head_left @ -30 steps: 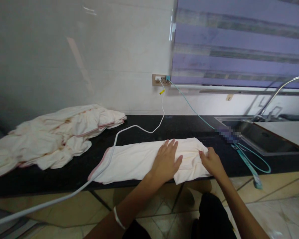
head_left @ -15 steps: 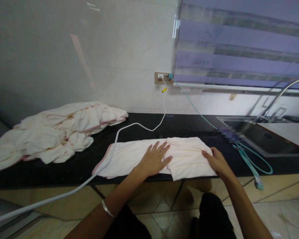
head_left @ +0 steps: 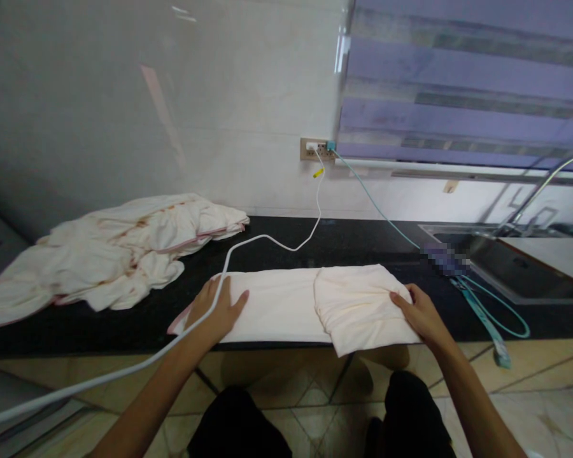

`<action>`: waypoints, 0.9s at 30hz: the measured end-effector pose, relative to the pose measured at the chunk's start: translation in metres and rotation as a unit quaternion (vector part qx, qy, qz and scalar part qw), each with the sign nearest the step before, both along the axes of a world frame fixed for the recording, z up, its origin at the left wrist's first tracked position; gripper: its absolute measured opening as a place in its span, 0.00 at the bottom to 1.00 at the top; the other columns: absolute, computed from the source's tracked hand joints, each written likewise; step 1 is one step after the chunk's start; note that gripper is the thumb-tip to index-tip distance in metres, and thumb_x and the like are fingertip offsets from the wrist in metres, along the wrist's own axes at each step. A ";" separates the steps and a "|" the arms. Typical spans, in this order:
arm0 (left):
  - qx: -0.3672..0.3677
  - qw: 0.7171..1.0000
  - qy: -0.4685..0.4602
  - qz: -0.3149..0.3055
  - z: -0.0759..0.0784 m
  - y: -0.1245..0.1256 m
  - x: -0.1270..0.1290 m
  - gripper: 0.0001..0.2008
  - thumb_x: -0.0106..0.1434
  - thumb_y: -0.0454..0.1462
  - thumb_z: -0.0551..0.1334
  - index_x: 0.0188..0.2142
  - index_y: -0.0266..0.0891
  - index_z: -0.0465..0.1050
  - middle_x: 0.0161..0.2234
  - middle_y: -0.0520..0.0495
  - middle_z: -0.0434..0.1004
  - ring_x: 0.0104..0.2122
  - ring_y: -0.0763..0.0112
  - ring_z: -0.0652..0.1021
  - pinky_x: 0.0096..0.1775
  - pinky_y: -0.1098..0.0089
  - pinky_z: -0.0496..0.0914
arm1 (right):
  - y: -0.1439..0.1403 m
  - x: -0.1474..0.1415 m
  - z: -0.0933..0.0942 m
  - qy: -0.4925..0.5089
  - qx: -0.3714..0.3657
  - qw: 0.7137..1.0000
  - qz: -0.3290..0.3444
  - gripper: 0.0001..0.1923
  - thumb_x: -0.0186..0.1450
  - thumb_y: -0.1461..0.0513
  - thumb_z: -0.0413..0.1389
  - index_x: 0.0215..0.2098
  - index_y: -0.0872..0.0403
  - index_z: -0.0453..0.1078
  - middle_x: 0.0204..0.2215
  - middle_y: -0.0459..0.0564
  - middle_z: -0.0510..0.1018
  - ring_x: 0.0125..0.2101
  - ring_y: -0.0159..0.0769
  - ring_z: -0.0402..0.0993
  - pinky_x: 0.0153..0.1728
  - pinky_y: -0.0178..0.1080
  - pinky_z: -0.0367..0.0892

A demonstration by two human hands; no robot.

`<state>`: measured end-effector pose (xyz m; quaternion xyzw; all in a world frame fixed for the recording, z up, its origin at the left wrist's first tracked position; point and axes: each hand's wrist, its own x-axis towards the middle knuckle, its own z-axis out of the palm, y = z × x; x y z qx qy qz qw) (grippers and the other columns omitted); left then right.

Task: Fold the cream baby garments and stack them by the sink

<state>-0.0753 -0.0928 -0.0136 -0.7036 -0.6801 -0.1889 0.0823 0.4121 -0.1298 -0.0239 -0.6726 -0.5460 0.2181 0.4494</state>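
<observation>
Lying lengthwise across the middle of the frame on the glossy black countertop (head_left: 124, 324): a soft cream cloth (head_left: 286, 302), matte, long and rectangular, pink-trimmed at its left end, its right part doubled over into a thicker, creased flap. Pressing flat on the cloth's left end, the left hand (head_left: 218, 308), fingers stretched out and slightly apart, a white cable (head_left: 262, 238) crossing over the wrist. Gripping the folded flap's right edge, the right hand (head_left: 420, 313), fingers curled together, seemingly pinching the fabric, though the thumb is hidden. Sprawling at the left of the frame, a rumpled heap of similar cream fabric (head_left: 105, 251), blotched reddish-brown. Sitting at the right edge, a steel sink (head_left: 501, 261), its basin showing nothing clearly inside. Trailing toward it from the wall socket (head_left: 315, 149), a teal cable (head_left: 377, 207).
</observation>
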 end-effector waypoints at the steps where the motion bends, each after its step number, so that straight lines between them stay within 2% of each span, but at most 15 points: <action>1: -0.013 0.999 0.008 0.033 0.003 -0.002 -0.008 0.35 0.68 0.52 0.50 0.63 0.26 0.64 0.63 0.24 0.66 0.63 0.40 0.66 0.60 0.48 0.63 | 0.000 0.000 -0.001 0.000 0.000 1.000 -0.001 0.19 0.60 0.47 0.59 0.39 0.54 0.71 0.35 0.50 0.79 0.36 0.41 0.75 0.39 0.40 0.67; 4: -0.097 0.985 0.017 0.139 0.012 -0.006 -0.032 0.46 0.63 0.64 0.48 0.60 0.23 0.66 0.56 0.20 0.70 0.55 0.33 0.73 0.50 0.47 0.70 | 0.001 0.002 -0.004 -0.010 -0.003 1.000 -0.006 0.20 0.60 0.47 0.59 0.40 0.54 0.71 0.36 0.50 0.80 0.37 0.42 0.75 0.40 0.41 0.67; 6: -0.149 0.974 -0.008 0.173 0.016 -0.007 -0.047 0.51 0.57 0.70 0.49 0.54 0.23 0.70 0.51 0.19 0.74 0.50 0.32 0.76 0.46 0.48 0.71 | 0.001 0.003 -0.006 -0.020 -0.002 1.000 -0.009 0.21 0.61 0.46 0.59 0.40 0.54 0.71 0.36 0.51 0.80 0.38 0.43 0.76 0.40 0.41 0.68; 8: -0.188 0.970 -0.041 0.152 0.017 -0.005 -0.058 0.49 0.55 0.70 0.51 0.50 0.26 0.74 0.48 0.21 0.77 0.47 0.34 0.78 0.45 0.50 0.72 | 0.001 0.002 -0.007 -0.026 -0.002 1.000 -0.011 0.22 0.61 0.46 0.58 0.41 0.54 0.71 0.37 0.51 0.80 0.38 0.43 0.76 0.40 0.41 0.68; 12: -0.232 0.962 -0.112 0.087 0.017 0.004 -0.066 0.32 0.55 0.62 0.59 0.38 0.35 0.78 0.41 0.29 0.81 0.44 0.38 0.81 0.41 0.55 0.72 | 0.000 0.000 -0.008 -0.037 -0.003 0.999 -0.014 0.22 0.62 0.45 0.57 0.42 0.54 0.70 0.39 0.52 0.80 0.39 0.44 0.77 0.40 0.42 0.69; 15: -0.214 0.959 -0.187 0.021 0.020 0.008 -0.064 0.19 0.52 0.52 0.64 0.32 0.39 0.78 0.35 0.38 0.82 0.40 0.45 0.81 0.38 0.62 0.71 | -0.002 -0.003 -0.007 -0.063 -0.002 0.998 -0.023 0.22 0.63 0.45 0.56 0.42 0.54 0.70 0.39 0.54 0.80 0.40 0.45 0.77 0.40 0.42 0.69; 17: -0.188 0.946 -0.264 -0.022 0.024 0.006 -0.059 0.15 0.50 0.47 0.66 0.32 0.40 0.77 0.33 0.43 0.81 0.38 0.50 0.81 0.37 0.65 0.72 | -0.004 -0.007 -0.002 -0.097 -0.015 0.995 -0.035 0.22 0.65 0.45 0.54 0.42 0.54 0.69 0.38 0.55 0.80 0.40 0.45 0.77 0.40 0.43 0.70; 19: -0.155 0.917 -0.366 -0.037 0.029 0.001 -0.051 0.17 0.47 0.44 0.69 0.36 0.40 0.76 0.33 0.46 0.81 0.37 0.54 0.81 0.35 0.67 0.72 | -0.007 -0.015 0.008 -0.148 -0.040 0.987 -0.049 0.23 0.67 0.45 0.52 0.45 0.56 0.69 0.38 0.58 0.80 0.39 0.47 0.78 0.41 0.44 0.70; 21: -0.132 0.873 -0.470 -0.019 0.036 -0.005 -0.039 0.22 0.44 0.41 0.72 0.40 0.40 0.74 0.33 0.47 0.80 0.34 0.58 0.81 0.32 0.69 0.73 | -0.009 -0.030 0.022 -0.222 -0.051 0.971 -0.072 0.28 0.68 0.45 0.51 0.50 0.60 0.68 0.42 0.64 0.78 0.42 0.51 0.77 0.42 0.46 0.70; 24: -0.131 0.794 -0.593 0.015 0.048 -0.015 -0.020 0.29 0.42 0.39 0.75 0.44 0.38 0.72 0.33 0.46 0.80 0.30 0.63 0.80 0.29 0.70 0.73 | -0.010 -0.064 0.044 -0.338 0.006 0.936 -0.098 0.34 0.68 0.46 0.51 0.62 0.64 0.63 0.55 0.73 0.70 0.52 0.59 0.72 0.48 0.52 0.69; 27: -0.166 0.724 -0.670 0.005 0.058 -0.021 -0.006 0.24 0.42 0.38 0.76 0.40 0.38 0.74 0.30 0.45 0.79 0.27 0.63 0.79 0.27 0.69 0.72 | -0.007 -0.098 0.049 -0.397 0.086 0.914 -0.001 0.32 0.71 0.50 0.48 0.67 0.60 0.60 0.65 0.68 0.63 0.64 0.56 0.61 0.61 0.54 0.61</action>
